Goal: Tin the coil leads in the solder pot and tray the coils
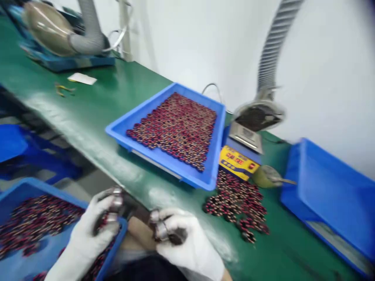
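Note:
My left hand [84, 234], in a white glove, is closed on small round metal-sided parts [117, 200] pinched at its fingertips, above the near rim of a blue bin [38, 185]. Loose dark, red and copper-coloured parts [43, 218] lie in that bin. My right hand [190, 244], gloved too, grips similar shiny round parts [160, 227] between thumb and fingers, over the edge of the green table [140, 168]. Motion blur hides the exact number in each hand. Ahead, a large blue tray [129, 136] holds tightly packed rows of such parts [178, 125].
Loose parts [237, 203] are heaped on the table, right of the tray. Behind them stands a device with a yellow panel [238, 162] and red digits, under a hose-fed hood [258, 113]. A cup [266, 175] and blue bin [336, 199] are rightward; yellow-handled pliers [64, 89] lie far left.

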{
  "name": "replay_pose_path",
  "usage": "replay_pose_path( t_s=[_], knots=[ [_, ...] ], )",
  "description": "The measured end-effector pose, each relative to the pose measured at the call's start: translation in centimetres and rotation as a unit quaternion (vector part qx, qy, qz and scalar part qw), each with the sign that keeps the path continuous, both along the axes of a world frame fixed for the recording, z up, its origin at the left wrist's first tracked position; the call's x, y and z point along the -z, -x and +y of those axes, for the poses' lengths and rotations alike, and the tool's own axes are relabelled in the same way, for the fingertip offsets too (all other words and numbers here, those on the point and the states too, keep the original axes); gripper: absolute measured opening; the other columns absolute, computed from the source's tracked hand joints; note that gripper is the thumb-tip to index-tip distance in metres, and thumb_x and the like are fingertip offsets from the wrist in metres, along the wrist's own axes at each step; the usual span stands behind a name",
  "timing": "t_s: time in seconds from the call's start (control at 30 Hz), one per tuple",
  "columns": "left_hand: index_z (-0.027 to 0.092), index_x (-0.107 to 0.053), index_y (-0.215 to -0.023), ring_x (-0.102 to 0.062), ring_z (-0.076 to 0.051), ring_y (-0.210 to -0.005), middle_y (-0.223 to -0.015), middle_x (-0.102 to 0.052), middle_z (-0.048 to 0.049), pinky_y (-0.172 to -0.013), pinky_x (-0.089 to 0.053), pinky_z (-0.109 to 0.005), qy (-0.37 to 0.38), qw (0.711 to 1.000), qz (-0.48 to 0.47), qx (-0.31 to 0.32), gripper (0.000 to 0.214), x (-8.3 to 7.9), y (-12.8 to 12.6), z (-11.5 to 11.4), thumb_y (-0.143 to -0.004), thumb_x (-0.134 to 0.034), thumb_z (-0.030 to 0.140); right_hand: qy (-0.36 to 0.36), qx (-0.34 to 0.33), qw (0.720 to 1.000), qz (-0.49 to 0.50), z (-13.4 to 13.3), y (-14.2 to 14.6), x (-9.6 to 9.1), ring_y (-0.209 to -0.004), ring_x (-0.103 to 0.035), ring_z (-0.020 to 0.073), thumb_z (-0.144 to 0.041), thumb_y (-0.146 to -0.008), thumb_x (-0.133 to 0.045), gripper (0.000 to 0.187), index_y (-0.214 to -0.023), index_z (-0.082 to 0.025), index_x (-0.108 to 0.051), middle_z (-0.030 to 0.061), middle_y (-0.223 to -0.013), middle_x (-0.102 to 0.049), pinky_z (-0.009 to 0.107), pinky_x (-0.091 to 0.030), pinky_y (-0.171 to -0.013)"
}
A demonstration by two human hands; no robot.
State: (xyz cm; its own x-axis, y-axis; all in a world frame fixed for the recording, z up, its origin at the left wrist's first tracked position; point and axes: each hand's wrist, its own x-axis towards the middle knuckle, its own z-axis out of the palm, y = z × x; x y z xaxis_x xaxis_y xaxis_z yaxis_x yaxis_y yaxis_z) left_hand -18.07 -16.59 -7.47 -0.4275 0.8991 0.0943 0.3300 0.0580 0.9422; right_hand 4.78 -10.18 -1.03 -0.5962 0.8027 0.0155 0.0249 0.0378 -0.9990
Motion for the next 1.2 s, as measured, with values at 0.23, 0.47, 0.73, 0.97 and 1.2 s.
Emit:
replay_pose_path(
  t_s=[0.23,0.47,0.73,0.97,1.2],
  knots=[
    [0.029,-0.060,-0.102,-0.061,-0.034,-0.090,-0.123,-0.052,-0.0185,-0.063,-0.056,-0.045,-0.035,0.772,0.466,0.430,0.025,-3.6,-13.2,8.0,-0.078,-0.066,0.031,-0.216,0.093,0.858,-0.456,-2.5,-14.2,1.5,-0.100,-0.064,0.0225,-0.002,-0.074,-0.053,0.033,-0.090,-0.026,-0.069,0.0055,-0.110,-0.068,0.034,-0.055,-0.082],
    [0.026,-0.057,-0.110,-0.063,-0.036,-0.086,-0.129,-0.052,-0.0202,-0.056,-0.054,-0.042,-0.069,0.722,0.526,0.443,0.032,-3.3,-19.9,11.4,-0.080,-0.065,0.036,-0.179,0.096,0.757,-0.622,-2.3,-16.9,1.5,-0.106,-0.058,0.0272,-0.011,-0.088,-0.040,0.035,-0.109,-0.026,-0.063,0.0088,-0.127,-0.057,0.038,-0.056,-0.078],
    [0.016,-0.046,-0.131,-0.059,-0.037,-0.102,-0.140,-0.042,-0.0240,-0.071,-0.053,-0.045,-0.084,0.728,0.535,0.421,0.059,-3.5,-20.5,11.1,-0.081,-0.064,0.041,-0.166,0.066,0.789,-0.588,-2.5,-18.0,0.7,-0.109,-0.058,0.0227,0.002,-0.078,-0.037,0.050,-0.110,-0.027,-0.061,0.0054,-0.126,-0.057,0.034,-0.053,-0.083],
    [0.021,-0.049,-0.128,-0.049,-0.036,-0.117,-0.139,-0.047,-0.0149,-0.084,-0.047,-0.048,-0.112,0.750,0.505,0.411,0.042,-4.5,-20.2,9.8,-0.090,-0.051,0.038,-0.175,0.087,0.801,-0.566,-2.2,-17.8,0.2,-0.093,-0.063,0.0210,-0.002,-0.084,-0.039,0.033,-0.099,-0.023,-0.059,0.0040,-0.107,-0.066,0.034,-0.053,-0.077],
    [0.016,-0.054,-0.124,-0.046,-0.034,-0.119,-0.131,-0.056,-0.0112,-0.092,-0.042,-0.049,-0.089,0.758,0.481,0.431,0.037,-3.3,-21.0,9.9,-0.091,-0.049,0.031,-0.169,0.120,0.852,-0.482,-3.3,-19.8,0.0,-0.112,-0.058,0.0172,-0.005,-0.090,-0.031,0.048,-0.131,-0.025,-0.044,0.0053,-0.126,-0.060,0.035,-0.047,-0.097]
  ],
)
